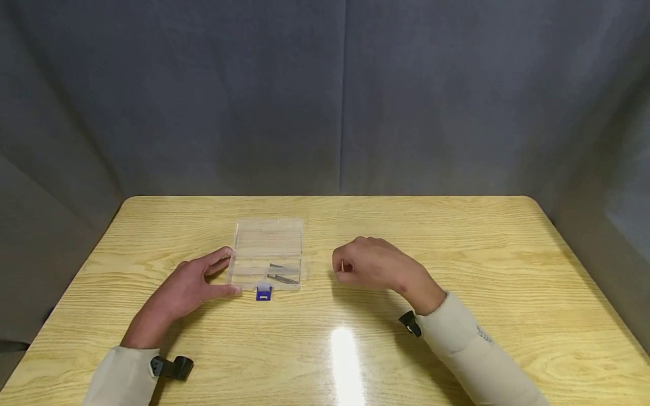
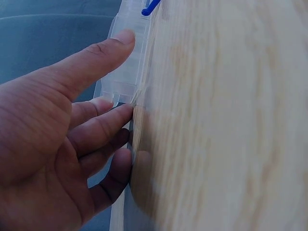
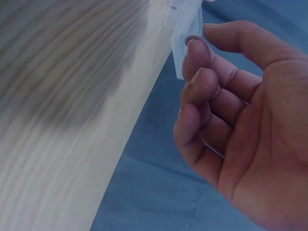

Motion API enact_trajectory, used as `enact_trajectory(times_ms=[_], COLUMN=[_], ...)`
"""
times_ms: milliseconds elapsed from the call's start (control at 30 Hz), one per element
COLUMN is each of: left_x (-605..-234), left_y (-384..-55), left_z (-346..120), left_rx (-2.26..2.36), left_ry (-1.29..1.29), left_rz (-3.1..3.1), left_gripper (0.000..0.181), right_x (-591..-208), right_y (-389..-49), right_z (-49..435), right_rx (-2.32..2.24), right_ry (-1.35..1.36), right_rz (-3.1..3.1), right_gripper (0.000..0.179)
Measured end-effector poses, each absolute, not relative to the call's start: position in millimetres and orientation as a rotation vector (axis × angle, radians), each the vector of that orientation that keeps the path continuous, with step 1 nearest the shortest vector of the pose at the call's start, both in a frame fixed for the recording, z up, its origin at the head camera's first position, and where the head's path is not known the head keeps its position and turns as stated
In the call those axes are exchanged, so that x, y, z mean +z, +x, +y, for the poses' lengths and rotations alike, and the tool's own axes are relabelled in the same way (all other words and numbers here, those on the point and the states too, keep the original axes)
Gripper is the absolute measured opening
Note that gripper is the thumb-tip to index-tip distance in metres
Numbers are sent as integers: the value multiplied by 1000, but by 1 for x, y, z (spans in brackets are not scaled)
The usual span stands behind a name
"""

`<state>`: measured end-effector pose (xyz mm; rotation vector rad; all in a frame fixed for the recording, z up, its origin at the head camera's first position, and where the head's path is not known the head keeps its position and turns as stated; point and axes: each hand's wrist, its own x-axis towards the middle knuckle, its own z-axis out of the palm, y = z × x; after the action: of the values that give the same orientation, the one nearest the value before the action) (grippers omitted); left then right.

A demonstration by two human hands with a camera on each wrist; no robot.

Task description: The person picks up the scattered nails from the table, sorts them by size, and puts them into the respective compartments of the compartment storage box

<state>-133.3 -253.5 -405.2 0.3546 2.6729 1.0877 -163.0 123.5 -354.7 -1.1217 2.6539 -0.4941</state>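
Observation:
A clear plastic box point(image 1: 266, 256) stands on the table with its lid point(image 1: 269, 235) laid back on the far side. A blue latch point(image 1: 263, 292) sticks out at its front. Several thin grey metal pieces point(image 1: 283, 278), long like screws or nails, lie in its right part. My left hand point(image 1: 190, 285) grips the box's left end, the thumb along the front corner and the fingers at the left side. To the right of the box, my right hand point(image 1: 376, 265) hovers over the table, fingers loosely curled. Nothing shows between its thumb and index finger point(image 3: 198, 54).
The light wooden table point(image 1: 457, 349) has rounded far corners. Dark grey curtains point(image 1: 431, 113) hang behind it and along both sides. A bright reflection lies on the tabletop at the front middle. Black straps with small mounts point(image 1: 172, 367) sit at both wrists.

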Motion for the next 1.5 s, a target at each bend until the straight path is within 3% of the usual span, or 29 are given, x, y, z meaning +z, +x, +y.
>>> enact_trajectory(times_ms=[767, 1200, 1500], left_x=[-404, -404, -404], left_y=[-135, -134, -134], left_z=[-253, -253, -253], left_rx=[1076, 1084, 1084], left_ry=[350, 331, 330], left_rz=[2678, 2667, 2661], left_gripper=[98, 99, 99], right_x=[-356, -363, -367], right_y=[-164, -155, -153], right_z=[208, 243, 254], right_rx=[-369, -346, -318], right_ry=[-943, -797, -756], right_rz=[2773, 2826, 2798], right_gripper=[4, 24, 23])
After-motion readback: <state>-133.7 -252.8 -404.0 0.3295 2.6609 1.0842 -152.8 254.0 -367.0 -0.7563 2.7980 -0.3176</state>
